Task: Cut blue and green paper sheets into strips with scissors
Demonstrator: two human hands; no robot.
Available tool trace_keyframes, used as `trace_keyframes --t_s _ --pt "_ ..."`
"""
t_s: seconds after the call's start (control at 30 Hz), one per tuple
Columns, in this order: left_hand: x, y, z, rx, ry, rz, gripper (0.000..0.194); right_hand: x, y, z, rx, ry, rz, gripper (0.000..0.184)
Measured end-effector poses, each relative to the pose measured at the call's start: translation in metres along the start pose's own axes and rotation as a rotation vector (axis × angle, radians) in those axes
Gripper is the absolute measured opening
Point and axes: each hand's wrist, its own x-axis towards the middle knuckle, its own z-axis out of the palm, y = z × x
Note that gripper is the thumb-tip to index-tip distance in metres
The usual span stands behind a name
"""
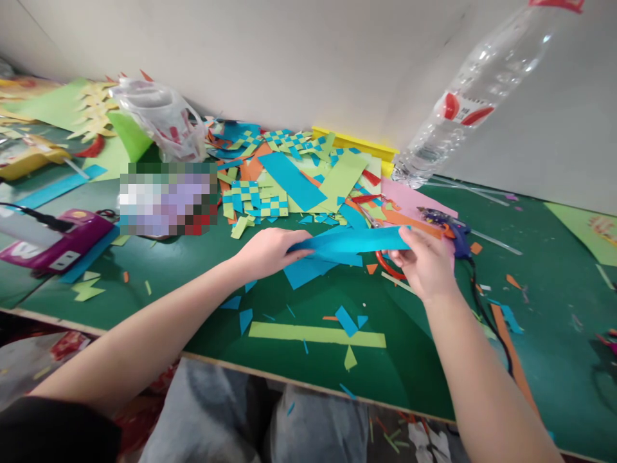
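A long blue paper strip [357, 240] stretches between my two hands, raised over the green table. My left hand [270, 252] is closed on its left end, fingers curled under it. At the other end my right hand [428, 260] pinches the strip between thumb and fingers. Below the strip lies another piece of blue paper [306, 272]. Orange-handled scissors [390, 269] are partly hidden beside my right hand. Closer to me, a light green paper strip [315, 335] lies flat among small blue scraps [346, 320].
Woven paper pieces [260, 198] and cut paper are heaped at the back. A plastic bottle [472, 96] stands right, near a glue gun [457, 236] with a black cord. Left are a plastic-wrapped cup [161, 119], a purple power strip [62, 244] and a yellow tool [33, 157].
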Motion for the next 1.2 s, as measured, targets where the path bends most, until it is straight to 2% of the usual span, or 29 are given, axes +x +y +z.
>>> trace_keyframes --t_s 0.07,0.13,0.23,0.3,0.4,0.57,0.73,0.9,1.03,1.2 --pt "0.0 0.002 -0.002 -0.077 -0.013 -0.011 0.031 -0.001 -0.002 0.001 0.0 -0.042 -0.04 0.038" --pt "0.001 0.004 -0.004 -0.182 -0.035 -0.01 0.029 -0.003 -0.003 0.002 -0.009 -0.142 -0.086 0.046" --pt "0.002 0.007 -0.007 -0.304 -0.081 0.036 0.032 -0.006 0.0 0.005 -0.057 -0.284 -0.119 0.04" --pt "0.002 0.008 -0.007 -0.344 -0.129 0.076 0.032 -0.007 0.004 0.008 -0.125 -0.318 -0.144 0.034" --pt "0.002 0.01 -0.005 -0.363 -0.194 0.113 0.034 -0.009 0.01 0.01 -0.219 -0.329 -0.21 0.042" --pt "0.002 0.011 -0.003 -0.359 -0.233 0.132 0.031 -0.012 0.005 0.011 -0.426 -0.389 -0.285 0.037" --pt "0.002 0.01 -0.003 -0.389 -0.227 0.141 0.031 -0.015 -0.002 0.013 -0.414 -0.294 -0.29 0.029" --pt "0.002 0.011 -0.005 -0.4 -0.2 0.129 0.03 -0.013 0.001 0.012 -0.325 -0.219 -0.256 0.022" --pt "0.002 0.011 -0.005 -0.392 -0.172 0.129 0.032 -0.009 0.008 0.014 -0.155 -0.043 -0.233 0.016" --pt "0.003 0.011 -0.003 -0.38 -0.154 0.147 0.036 -0.006 0.012 0.018 -0.049 0.092 -0.173 0.02"
